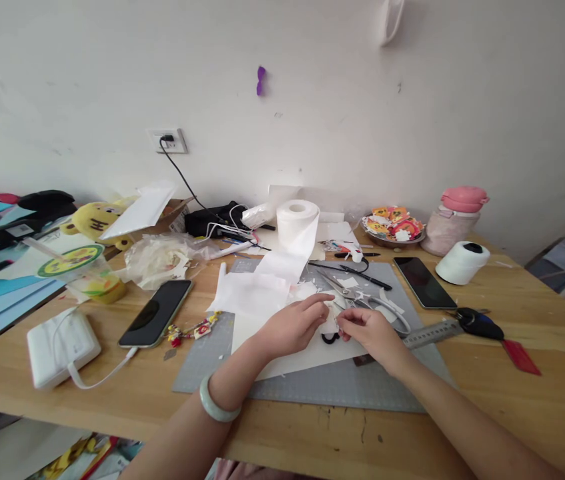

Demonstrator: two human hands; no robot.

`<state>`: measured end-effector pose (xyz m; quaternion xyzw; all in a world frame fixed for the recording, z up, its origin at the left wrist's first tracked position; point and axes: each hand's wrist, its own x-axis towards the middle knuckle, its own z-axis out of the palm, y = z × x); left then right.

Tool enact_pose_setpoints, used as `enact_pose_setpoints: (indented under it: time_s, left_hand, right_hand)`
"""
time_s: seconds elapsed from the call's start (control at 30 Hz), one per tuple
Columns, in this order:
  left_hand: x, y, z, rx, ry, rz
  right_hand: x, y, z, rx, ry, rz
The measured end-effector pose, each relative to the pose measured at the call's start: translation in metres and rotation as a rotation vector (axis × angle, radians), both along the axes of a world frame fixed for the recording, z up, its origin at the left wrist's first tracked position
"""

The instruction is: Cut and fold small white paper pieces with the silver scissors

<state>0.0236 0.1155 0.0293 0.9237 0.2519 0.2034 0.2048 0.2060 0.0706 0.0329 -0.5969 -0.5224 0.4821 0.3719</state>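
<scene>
Over the grey cutting mat, my two hands meet at a small off-white piece of paper. My left hand is closed on its left side, with the index finger stretched over the top. Thumb and fingertips of my right hand pinch together at its right edge. White sheets lie under and behind my left hand. Scissors with grey handles rest just beyond my right hand. Beside them is a steel ruler. A black curved loop shows below the paper piece.
Behind stands a white paper roll. To the right are a phone, a thread cone, a pink-lidded bottle and a bowl of cutouts. Leftward lie another phone, a power bank and a drink cup.
</scene>
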Motion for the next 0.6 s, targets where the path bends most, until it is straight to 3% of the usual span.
enact_pose_setpoints:
  time_s: [0.33,0.6]
  left_hand:
    - [0.0025,-0.0017,-0.0034,-0.091,-0.064,0.115]
    - [0.0052,0.001,-0.0071,-0.154,-0.132,0.094]
  right_hand:
    - [0.0012,0.0011,-0.0056,-0.047,0.24,-0.025]
    - [0.0006,0.0029,-0.0076,0.047,0.114,-0.056]
